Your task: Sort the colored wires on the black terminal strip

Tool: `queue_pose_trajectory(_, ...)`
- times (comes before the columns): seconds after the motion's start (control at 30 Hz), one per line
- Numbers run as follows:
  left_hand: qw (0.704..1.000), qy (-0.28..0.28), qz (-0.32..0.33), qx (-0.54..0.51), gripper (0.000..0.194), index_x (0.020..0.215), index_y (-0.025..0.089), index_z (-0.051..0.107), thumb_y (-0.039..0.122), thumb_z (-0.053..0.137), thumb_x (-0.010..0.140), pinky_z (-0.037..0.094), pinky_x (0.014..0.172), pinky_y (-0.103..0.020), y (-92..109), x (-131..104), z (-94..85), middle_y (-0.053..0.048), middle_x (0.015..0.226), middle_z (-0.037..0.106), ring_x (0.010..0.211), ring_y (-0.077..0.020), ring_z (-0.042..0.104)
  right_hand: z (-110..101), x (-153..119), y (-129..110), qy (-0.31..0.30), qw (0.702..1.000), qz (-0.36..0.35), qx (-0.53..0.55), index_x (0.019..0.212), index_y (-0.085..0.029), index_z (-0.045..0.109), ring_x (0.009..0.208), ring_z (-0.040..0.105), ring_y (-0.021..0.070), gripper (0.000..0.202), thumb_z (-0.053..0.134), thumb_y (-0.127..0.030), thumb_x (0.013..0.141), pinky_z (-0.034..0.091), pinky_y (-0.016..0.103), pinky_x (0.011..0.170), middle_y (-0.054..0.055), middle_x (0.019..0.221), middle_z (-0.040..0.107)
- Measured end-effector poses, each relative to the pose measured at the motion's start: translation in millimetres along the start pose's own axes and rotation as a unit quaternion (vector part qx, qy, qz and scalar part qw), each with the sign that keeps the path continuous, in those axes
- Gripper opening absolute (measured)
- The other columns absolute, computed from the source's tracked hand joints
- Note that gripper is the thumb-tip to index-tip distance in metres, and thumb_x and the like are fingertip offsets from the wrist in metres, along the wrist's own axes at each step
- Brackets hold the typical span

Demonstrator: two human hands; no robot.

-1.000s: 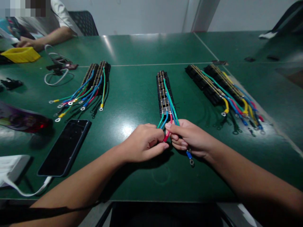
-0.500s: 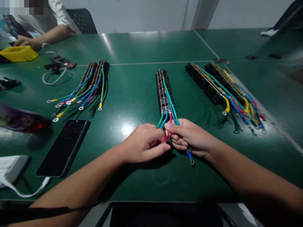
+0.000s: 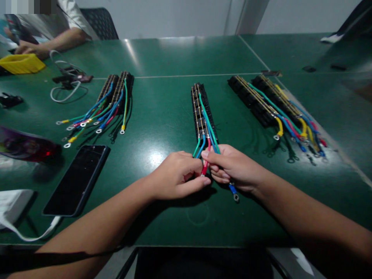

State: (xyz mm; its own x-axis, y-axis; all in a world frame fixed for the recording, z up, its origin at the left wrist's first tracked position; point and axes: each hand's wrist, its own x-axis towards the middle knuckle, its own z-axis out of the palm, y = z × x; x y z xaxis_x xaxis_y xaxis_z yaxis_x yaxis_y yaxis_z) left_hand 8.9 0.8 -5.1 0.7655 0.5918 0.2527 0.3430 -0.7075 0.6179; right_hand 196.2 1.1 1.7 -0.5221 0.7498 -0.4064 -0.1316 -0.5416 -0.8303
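Observation:
A long black terminal strip (image 3: 200, 112) lies on the green table with green, blue and red wires running from it toward me. My left hand (image 3: 183, 174) is closed, its thumb and finger pinching the end of the red wire (image 3: 205, 168). On the right, my right hand (image 3: 229, 164) is wrapped round the wires, its thumb on the red one. From beneath it sticks out a blue wire end with a ring lug (image 3: 235, 197). Some of the wires are hidden inside both hands.
Wired strips (image 3: 116, 91) lie at the left, more strips (image 3: 261, 104) at the right. A phone (image 3: 77, 180), a white charger (image 3: 14, 205), a purple packet (image 3: 27, 145) and a yellow tray (image 3: 22, 64) are on the left. A person sits at the far left.
Both hands keep the same hold on the wires. The whole view has shifted very slightly; nothing else has visibly moved.

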Motion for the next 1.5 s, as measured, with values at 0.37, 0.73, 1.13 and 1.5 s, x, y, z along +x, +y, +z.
queue_pose_trajectory(0.37, 0.999, 0.027, -0.016, -0.019, 0.024, 0.064, 0.017, 0.044, 0.021, 0.057, 0.085, 0.029, 0.055, -0.024, 3.9, -0.2, -1.7, 0.007, 0.055, 0.039, 0.053, -0.0080, 0.036, -0.4, -0.1, -1.9, -0.002, 1.000, 0.002, 0.011, 0.061, -0.016, 0.050, 0.030, 0.027, 0.0011, 0.033, 0.071, -0.030, 0.080, 0.024, 0.013, 0.029, -0.009, 0.041, 0.040)
queue_pose_trajectory(0.73, 0.997, 0.021, -0.041, -0.062, 0.021, 0.069, 0.016, 0.050, 0.024, 0.057, 0.087, 0.030, 0.052, -0.020, 4.6, -1.8, -4.4, 0.006, 0.057, 0.044, 0.051, -0.0063, 0.040, -0.9, 0.2, -1.7, -0.005, 1.000, 0.000, 0.027, 0.060, -0.015, 0.050, 0.029, 0.027, 0.0010, 0.033, 0.072, -0.030, 0.080, 0.025, 0.013, 0.029, -0.009, 0.041, 0.041)
queue_pose_trajectory(1.13, 0.997, 0.038, -0.015, -0.069, 0.021, 0.076, 0.014, 0.056, 0.033, 0.065, 0.083, 0.029, 0.049, -0.020, 5.9, -0.8, -5.7, 0.006, 0.056, 0.046, 0.048, -0.0061, 0.039, -2.7, 0.1, -2.0, -0.019, 0.999, 0.010, 0.038, 0.060, -0.015, 0.050, 0.030, 0.028, 0.0017, 0.034, 0.072, -0.033, 0.080, 0.025, 0.014, 0.030, -0.009, 0.041, 0.042)
queue_pose_trajectory(1.5, 0.996, 0.082, 0.017, -0.011, 0.027, 0.077, 0.015, 0.058, 0.039, 0.069, 0.082, 0.033, 0.051, -0.020, 1.8, -2.3, -4.8, 0.007, 0.053, 0.046, 0.049, -0.0071, 0.041, 2.1, -0.6, -0.6, 0.009, 1.000, -0.004, 0.014, 0.063, -0.017, 0.047, 0.029, 0.028, 0.0024, 0.033, 0.070, -0.032, 0.081, 0.023, 0.015, 0.030, -0.009, 0.041, 0.040)
